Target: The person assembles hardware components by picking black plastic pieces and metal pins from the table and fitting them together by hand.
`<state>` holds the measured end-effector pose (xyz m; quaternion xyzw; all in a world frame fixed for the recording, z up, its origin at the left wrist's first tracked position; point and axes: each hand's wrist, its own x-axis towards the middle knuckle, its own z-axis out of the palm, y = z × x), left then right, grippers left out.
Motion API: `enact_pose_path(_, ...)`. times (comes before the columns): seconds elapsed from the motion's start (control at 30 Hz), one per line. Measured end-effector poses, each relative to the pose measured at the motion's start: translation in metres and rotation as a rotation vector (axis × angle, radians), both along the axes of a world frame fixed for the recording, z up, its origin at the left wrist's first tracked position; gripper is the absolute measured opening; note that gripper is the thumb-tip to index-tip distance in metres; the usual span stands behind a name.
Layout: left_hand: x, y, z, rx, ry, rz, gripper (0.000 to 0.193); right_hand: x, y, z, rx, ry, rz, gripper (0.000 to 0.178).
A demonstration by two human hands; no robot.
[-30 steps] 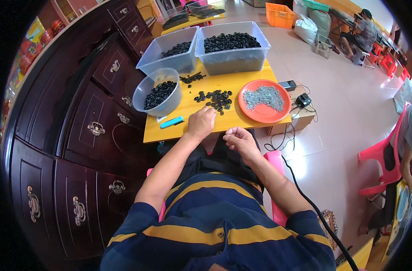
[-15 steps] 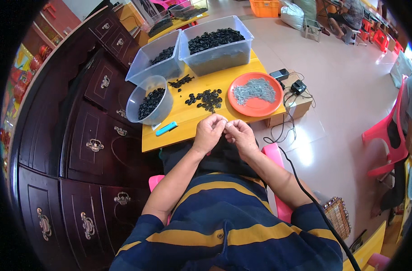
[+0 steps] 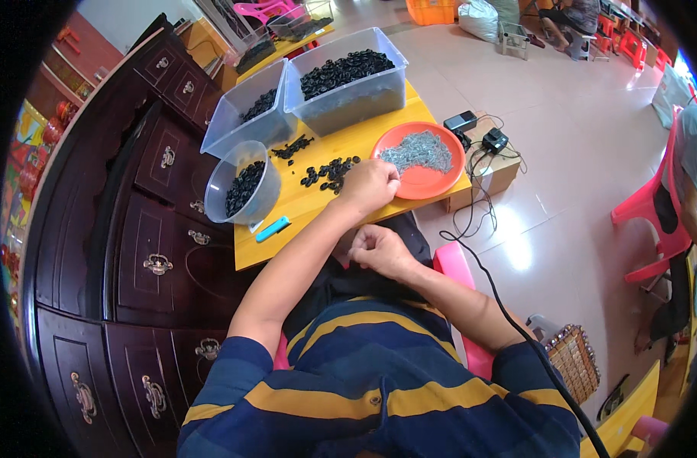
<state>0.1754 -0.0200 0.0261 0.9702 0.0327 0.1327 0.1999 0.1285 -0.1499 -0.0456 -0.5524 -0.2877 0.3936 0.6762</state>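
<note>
My left hand (image 3: 370, 185) is over the near left rim of an orange round plate (image 3: 421, 183), its fingers curled in and partly hidden beneath the knuckles. On the plate lies a heap of small silvery metal pieces (image 3: 423, 151), too fine to name. Lower, over my lap, my right hand (image 3: 382, 250) is closed with thumb and forefinger pinched; anything between them is too small to make out. Loose black ring-like parts (image 3: 329, 172) lie on the yellow table (image 3: 302, 210), left of my left hand. Beyond them is a little pile of thin black pieces (image 3: 293, 146).
Two clear plastic bins (image 3: 348, 114) of black parts stand at the back, with a round clear tub (image 3: 264, 195) in front. A turquoise-handled tool (image 3: 273, 229) lies near the table's left edge. Dark drawers (image 3: 165, 221) flank the left; a black cable (image 3: 490, 278) runs down the right.
My hands were together at the table's front edge and are now apart. The left has moved right and forward to the plate; the right has dropped back toward my lap.
</note>
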Motion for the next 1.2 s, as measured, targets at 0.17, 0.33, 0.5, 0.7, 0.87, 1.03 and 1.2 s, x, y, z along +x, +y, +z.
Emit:
enact_pose_path(0.17, 0.023, -0.005, -0.006, 0.190, 0.204, 0.063, 0.016, 0.000, 0.000, -0.003, -0.040, -0.258, 0.000, 0.013)
enact_pose_path(0.33, 0.038, -0.005, -0.016, 0.346, 0.228, 0.153, 0.015, -0.002, 0.004, -0.002, -0.010, -0.302, -0.024, 0.016)
enact_pose_path(0.5, 0.044, -0.015, -0.011, 0.401, 0.276, 0.108, 0.016, 0.000, 0.000, 0.004, -0.034, -0.329, -0.040, 0.019)
enact_pose_path(0.7, 0.044, -0.013, -0.008, 0.414, 0.269, 0.062, 0.017, -0.001, -0.004, 0.017, -0.088, -0.338, -0.027, 0.016)
enact_pose_path(0.87, 0.037, -0.018, 0.001, 0.401, 0.291, -0.007, 0.020, 0.003, -0.003, 0.009, -0.116, -0.332, -0.028, 0.023)
enact_pose_path(1.03, 0.029, -0.021, -0.003, 0.320, 0.148, -0.002, 0.021, 0.003, -0.001, 0.012, -0.106, -0.339, -0.043, 0.018)
enact_pose_path(1.2, 0.016, -0.022, 0.002, 0.168, 0.026, 0.066, 0.017, 0.008, -0.001, 0.011, -0.128, -0.270, 0.010, 0.024)
